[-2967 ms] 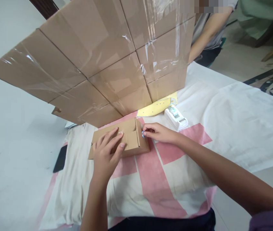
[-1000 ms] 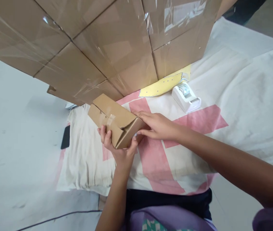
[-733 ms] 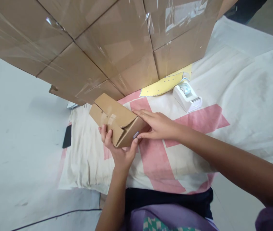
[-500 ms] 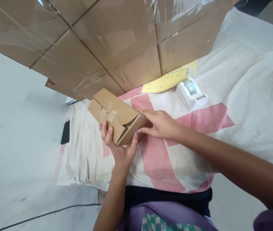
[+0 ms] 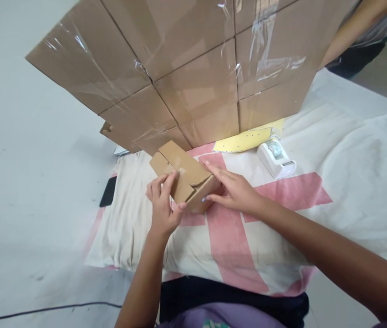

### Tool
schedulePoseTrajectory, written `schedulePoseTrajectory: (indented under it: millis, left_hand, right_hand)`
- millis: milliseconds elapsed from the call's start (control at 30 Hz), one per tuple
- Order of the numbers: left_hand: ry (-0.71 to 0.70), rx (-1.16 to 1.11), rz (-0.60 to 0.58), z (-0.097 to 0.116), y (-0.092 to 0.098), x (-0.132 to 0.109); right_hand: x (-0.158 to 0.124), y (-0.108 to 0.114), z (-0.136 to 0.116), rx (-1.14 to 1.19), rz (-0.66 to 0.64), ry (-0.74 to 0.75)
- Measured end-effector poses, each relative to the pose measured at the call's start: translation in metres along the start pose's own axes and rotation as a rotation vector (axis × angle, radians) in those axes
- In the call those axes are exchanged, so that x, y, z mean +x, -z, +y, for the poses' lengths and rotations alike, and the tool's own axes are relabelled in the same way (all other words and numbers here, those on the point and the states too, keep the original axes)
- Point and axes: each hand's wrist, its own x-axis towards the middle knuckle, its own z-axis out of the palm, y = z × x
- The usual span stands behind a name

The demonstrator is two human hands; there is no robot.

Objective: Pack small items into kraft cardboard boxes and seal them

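A small brown cardboard box (image 5: pixel 186 166) lies tilted on the cloth in front of me. Its top flaps meet along a seam with a short strip of clear tape (image 5: pixel 181 171), and the near end flap gapes a little. My right hand (image 5: pixel 232 187) grips the box at its right end, fingers along the far side and thumb on the end face. On the near left side, my left hand (image 5: pixel 162 200) touches the top beside the tape with bent fingertips. Its thumb is apart from the fingers, near the box's lower corner.
Taped large cardboard boxes (image 5: pixel 196 86) form a wall behind. A white tape dispenser (image 5: pixel 277 159) stands right of a yellow cut-out shape (image 5: pixel 243 142). A black phone-like object (image 5: pixel 108 191) lies at the cloth's left edge. Another person's arm (image 5: pixel 360 29) shows at upper right.
My left hand has let go of the box's near side and moved its fingertips onto the top by the tape. My right hand keeps its hold. The camera view has shifted.
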Motion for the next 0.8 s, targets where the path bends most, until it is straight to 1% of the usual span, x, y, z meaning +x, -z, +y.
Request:
schedulePoseTrajectory:
  millis: [100, 200, 267, 333, 433, 467, 533, 600, 667, 733, 800]
  left_hand:
    - [0.002, 0.027, -0.037, -0.001, 0.001, 0.007]
    - [0.0, 0.0, -0.015, -0.002, 0.0, 0.008]
    - [0.016, -0.035, 0.013, -0.004, -0.001, 0.007]
    - [0.028, -0.071, 0.053, -0.011, -0.004, 0.001]
    - [0.095, -0.112, 0.174, -0.029, -0.018, -0.016]
    - [0.141, -0.126, 0.221, -0.036, -0.025, -0.024]
    - [0.212, -0.166, 0.28, -0.047, -0.038, -0.038]
    - [0.249, -0.218, 0.293, -0.056, -0.049, -0.05]
    - [0.275, -0.273, 0.3, -0.061, -0.055, -0.056]
    - [0.295, -0.321, 0.3, -0.066, -0.056, -0.057]
    - [0.314, -0.353, 0.296, -0.07, -0.056, -0.055]
  right_hand:
    - [0.0, -0.002, 0.002, 0.018, 0.013, -0.019]
    - [-0.001, -0.002, 0.004, 0.009, 0.064, -0.044]
    - [-0.002, -0.002, 0.003, -0.017, 0.085, -0.034]
    - [-0.002, -0.001, -0.003, -0.063, 0.087, 0.012]
    - [-0.001, -0.006, -0.023, -0.167, 0.092, 0.074]
    - [-0.001, -0.009, -0.032, -0.206, 0.093, 0.065]
    - [-0.001, -0.021, -0.051, -0.272, 0.092, -0.022]
    - [0.0, -0.037, -0.067, -0.308, 0.107, -0.147]
    - [0.001, -0.049, -0.075, -0.296, 0.151, -0.232]
    - [0.002, -0.05, -0.076, -0.242, 0.229, -0.262]
    - [-0.005, -0.035, -0.079, -0.189, 0.304, -0.232]
